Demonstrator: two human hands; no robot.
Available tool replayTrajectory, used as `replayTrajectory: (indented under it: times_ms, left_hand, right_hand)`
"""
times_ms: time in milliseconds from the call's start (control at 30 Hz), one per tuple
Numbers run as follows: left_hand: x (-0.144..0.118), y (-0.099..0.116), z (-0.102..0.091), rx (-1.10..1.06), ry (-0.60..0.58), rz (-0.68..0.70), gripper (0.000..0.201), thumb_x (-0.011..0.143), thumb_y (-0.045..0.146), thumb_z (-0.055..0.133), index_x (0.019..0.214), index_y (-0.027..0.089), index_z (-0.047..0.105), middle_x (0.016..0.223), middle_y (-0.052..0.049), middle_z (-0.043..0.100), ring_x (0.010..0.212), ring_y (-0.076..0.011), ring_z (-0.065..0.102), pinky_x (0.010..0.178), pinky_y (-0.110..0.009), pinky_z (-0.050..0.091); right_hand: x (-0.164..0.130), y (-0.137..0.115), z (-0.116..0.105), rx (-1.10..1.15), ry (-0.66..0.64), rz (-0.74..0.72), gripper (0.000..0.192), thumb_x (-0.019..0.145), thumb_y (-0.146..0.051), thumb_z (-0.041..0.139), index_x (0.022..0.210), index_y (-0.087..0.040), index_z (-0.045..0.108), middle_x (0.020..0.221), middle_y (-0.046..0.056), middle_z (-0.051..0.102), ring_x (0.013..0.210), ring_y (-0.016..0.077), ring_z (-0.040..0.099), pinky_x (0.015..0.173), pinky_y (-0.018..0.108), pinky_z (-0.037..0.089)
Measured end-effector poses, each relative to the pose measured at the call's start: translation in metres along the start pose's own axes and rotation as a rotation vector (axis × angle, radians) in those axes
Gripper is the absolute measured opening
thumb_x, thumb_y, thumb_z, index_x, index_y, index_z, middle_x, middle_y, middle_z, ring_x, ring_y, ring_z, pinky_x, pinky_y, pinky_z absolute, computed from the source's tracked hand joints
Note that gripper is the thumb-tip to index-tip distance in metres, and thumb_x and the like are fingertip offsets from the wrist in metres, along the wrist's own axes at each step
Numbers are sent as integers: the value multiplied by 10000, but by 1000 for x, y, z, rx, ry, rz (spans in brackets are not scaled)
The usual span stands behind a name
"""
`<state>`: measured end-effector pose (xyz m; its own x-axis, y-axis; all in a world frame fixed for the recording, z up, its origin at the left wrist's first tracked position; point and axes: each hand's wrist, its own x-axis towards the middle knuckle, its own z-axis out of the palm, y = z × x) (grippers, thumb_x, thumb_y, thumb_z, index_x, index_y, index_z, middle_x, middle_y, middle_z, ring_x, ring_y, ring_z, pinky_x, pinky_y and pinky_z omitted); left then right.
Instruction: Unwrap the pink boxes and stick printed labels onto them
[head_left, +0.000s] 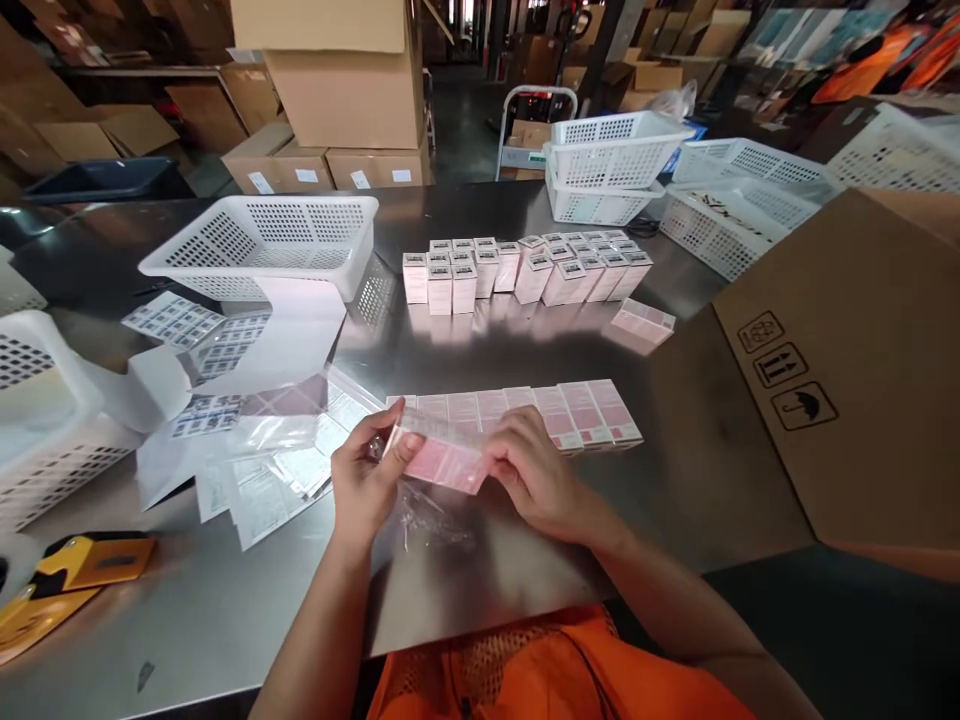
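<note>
My left hand [369,470] and my right hand [534,470] both grip one pink carton [444,458] wrapped in a clear plastic sleeve, held just above the steel table [480,590]. Behind it a row of flat pink cartons [555,410] lies side by side. Farther back, several small white and pink boxes [517,270] stand upright in rows. A pile of clear plastic bags [285,450] lies left of my left hand.
A white mesh basket [262,245] sits at the back left above label sheets [180,330]. More baskets [607,160] stand at the back right. A large cardboard box [847,380] fills the right side. A yellow tool [67,575] lies at the front left.
</note>
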<state>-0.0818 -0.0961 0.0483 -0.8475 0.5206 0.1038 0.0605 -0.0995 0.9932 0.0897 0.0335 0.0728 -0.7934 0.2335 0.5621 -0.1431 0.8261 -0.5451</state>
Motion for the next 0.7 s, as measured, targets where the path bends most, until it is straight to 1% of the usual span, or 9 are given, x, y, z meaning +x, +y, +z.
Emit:
replayTrajectory:
  times_ms: [100, 200, 300, 367, 400, 433, 533, 600, 700]
  left_hand:
    - [11, -1, -5, -186, 91, -171, 390, 633, 489, 833, 820, 159, 737, 993, -105, 750, 845, -240, 692, 725, -332, 539]
    - [17, -2, -8, -223, 56, -263, 417, 649, 531, 802, 749, 135, 722, 794, -87, 727, 699, -201, 661, 618, -293, 510]
    - [15, -4, -8, -15, 29, -209, 405, 743, 531, 734, 615, 156, 653, 496, 6, 541, 484, -119, 496, 468, -235, 371]
    - [12, -4, -6, 135, 115, -128, 419, 798, 498, 695, 557, 172, 591, 434, 36, 450, 443, -97, 410, 450, -231, 312]
    - [10, -3, -5, 191, 173, -97, 402, 817, 478, 679, 569, 174, 592, 448, 35, 469, 454, -98, 418, 463, -231, 318]
    - [9, -3, -4, 237, 228, -77, 375, 837, 462, 658, 603, 173, 610, 483, 27, 515, 479, -104, 448, 483, -232, 336]
    - [6, 0, 1, 278, 358, -43, 332, 882, 425, 604, 668, 172, 627, 568, 12, 590, 530, -112, 508, 526, -234, 372]
    - [5, 2, 6, 140, 429, -15, 357, 893, 420, 598, 626, 186, 557, 531, 35, 529, 504, -99, 471, 516, -231, 358]
    - [2, 4, 13, -91, 494, 6, 424, 906, 463, 564, 601, 216, 404, 500, 73, 381, 454, -87, 362, 461, -233, 307]
  right_hand:
    - [-7, 3, -14, 60, -141, -153, 232, 1020, -241, 387, 822, -230, 510, 963, 57, 574, 1008, 204, 512, 907, 387, 452]
    - [-11, 17, -31, -18, -178, -165, 255, 1002, -304, 422, 798, -232, 556, 1312, 87, 511, 1284, 279, 405, 1015, 466, 411]
    - [-11, 32, -35, -267, 82, -90, 241, 910, -378, 593, 722, -228, 580, 1399, 71, 471, 1292, 380, 406, 1045, 606, 335]
    - [-12, 33, -28, -354, 334, -32, 186, 827, -329, 706, 722, -239, 580, 1319, 81, 518, 1202, 371, 493, 1009, 609, 383]
    - [-12, 31, -22, -328, 392, -5, 129, 810, -302, 720, 786, -254, 602, 1295, 89, 527, 1172, 354, 522, 986, 588, 426]
    - [-13, 27, -15, -255, 386, 26, 128, 811, -301, 712, 901, -271, 626, 1300, 101, 521, 1172, 342, 532, 965, 565, 465]
    - [-17, 13, 9, 152, 141, 187, 526, 814, -487, 693, 1272, -271, 552, 1374, 141, 471, 1207, 330, 532, 868, 483, 567]
    - [-19, 6, 23, 406, 15, 388, 643, 774, -551, 736, 1311, -266, 525, 1347, 140, 486, 1067, 267, 613, 754, 391, 606]
    - [-20, 7, 40, 698, -7, 685, 676, 690, -456, 846, 1262, -267, 539, 1237, 105, 549, 845, 170, 655, 664, 315, 606]
